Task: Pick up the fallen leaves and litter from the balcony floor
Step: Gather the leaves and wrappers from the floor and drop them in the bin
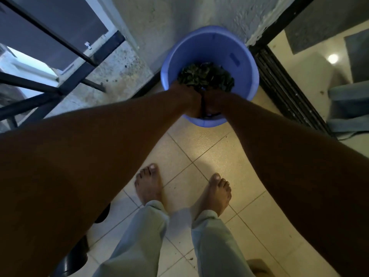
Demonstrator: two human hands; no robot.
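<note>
A blue plastic bucket (209, 45) stands on the tiled balcony floor against the wall, with a heap of dark green leaves (205, 76) inside it. Both my arms reach down into the bucket at its near rim. My left hand (188, 98) and my right hand (216, 101) are side by side, backs up, their fingers hidden below. A dark strip (203, 107) shows between the two hands; I cannot tell what it is or whether either hand holds it.
A black metal railing (60, 62) runs along the left. A sliding-door track (283, 88) and a blue cloth (349, 108) lie at the right. My bare feet (149, 184) stand on cream tiles. Dark pots (75, 258) sit lower left, and small crumbs (191, 257) dot the floor.
</note>
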